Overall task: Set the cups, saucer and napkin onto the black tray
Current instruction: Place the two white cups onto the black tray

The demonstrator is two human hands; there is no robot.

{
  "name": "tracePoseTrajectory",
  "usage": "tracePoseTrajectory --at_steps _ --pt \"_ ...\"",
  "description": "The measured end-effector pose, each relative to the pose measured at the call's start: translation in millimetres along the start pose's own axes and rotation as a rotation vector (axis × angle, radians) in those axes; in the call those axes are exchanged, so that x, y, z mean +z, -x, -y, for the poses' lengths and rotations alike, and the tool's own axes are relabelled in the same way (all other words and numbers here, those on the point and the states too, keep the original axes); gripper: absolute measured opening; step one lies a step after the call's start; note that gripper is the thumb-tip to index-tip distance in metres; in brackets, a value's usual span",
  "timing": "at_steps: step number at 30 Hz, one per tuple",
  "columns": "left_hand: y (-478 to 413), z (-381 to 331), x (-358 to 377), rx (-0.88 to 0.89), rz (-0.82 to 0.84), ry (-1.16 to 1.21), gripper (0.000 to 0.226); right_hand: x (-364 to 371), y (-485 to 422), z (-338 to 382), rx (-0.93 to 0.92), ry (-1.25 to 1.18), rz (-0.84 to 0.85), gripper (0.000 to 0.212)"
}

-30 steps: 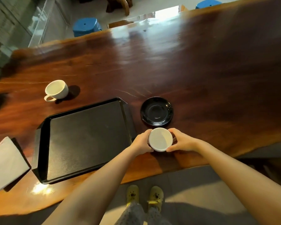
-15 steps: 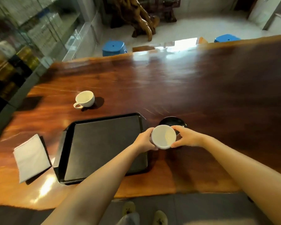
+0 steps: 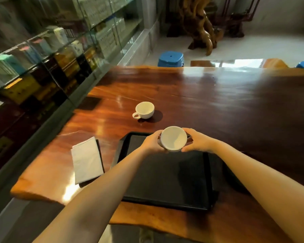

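Glass shelving runs along my left beside the dark wooden bench (image 3: pixel 218 106). From left: the napkin (image 3: pixel 87 160) lies flat beside the black tray (image 3: pixel 165 181); a handled cup (image 3: pixel 144 110) stands beyond; my left hand (image 3: pixel 152 142) and right hand (image 3: pixel 197 142) clasp the white cup (image 3: pixel 173 139) above the tray's far edge; the saucer (image 3: pixel 231 178) peeks out by my right forearm

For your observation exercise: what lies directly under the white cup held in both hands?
Under the held cup lies the far end of the black tray. The hands and cup hide the tray's far rim there.
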State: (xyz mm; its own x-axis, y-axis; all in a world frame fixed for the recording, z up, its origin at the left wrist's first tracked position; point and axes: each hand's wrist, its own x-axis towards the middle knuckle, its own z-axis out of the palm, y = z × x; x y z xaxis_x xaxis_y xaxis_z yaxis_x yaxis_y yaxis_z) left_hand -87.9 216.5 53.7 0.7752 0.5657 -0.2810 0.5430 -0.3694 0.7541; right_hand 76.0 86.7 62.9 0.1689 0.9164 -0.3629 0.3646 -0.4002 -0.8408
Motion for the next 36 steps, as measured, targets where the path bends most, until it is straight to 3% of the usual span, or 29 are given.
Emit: tracePoseTrajectory --at_steps 11,24,33,36 --pt "-19 113 -58 -0.154 0.038 -0.022 0.08 88 -111 12 0.094 -0.106 0.062 0.079" --pt "-37 146 -44 -0.199 0.051 -0.004 0.079 96 -142 -2 0.195 -0.093 0.083 0.081" --pt "-57 136 -82 -0.211 0.34 -0.178 0.074 78 -156 9 0.311 0.023 0.191 0.085" --pt "-70 132 -106 -0.235 0.357 -0.176 0.07 57 -165 19 0.378 0.071 0.245 0.079"
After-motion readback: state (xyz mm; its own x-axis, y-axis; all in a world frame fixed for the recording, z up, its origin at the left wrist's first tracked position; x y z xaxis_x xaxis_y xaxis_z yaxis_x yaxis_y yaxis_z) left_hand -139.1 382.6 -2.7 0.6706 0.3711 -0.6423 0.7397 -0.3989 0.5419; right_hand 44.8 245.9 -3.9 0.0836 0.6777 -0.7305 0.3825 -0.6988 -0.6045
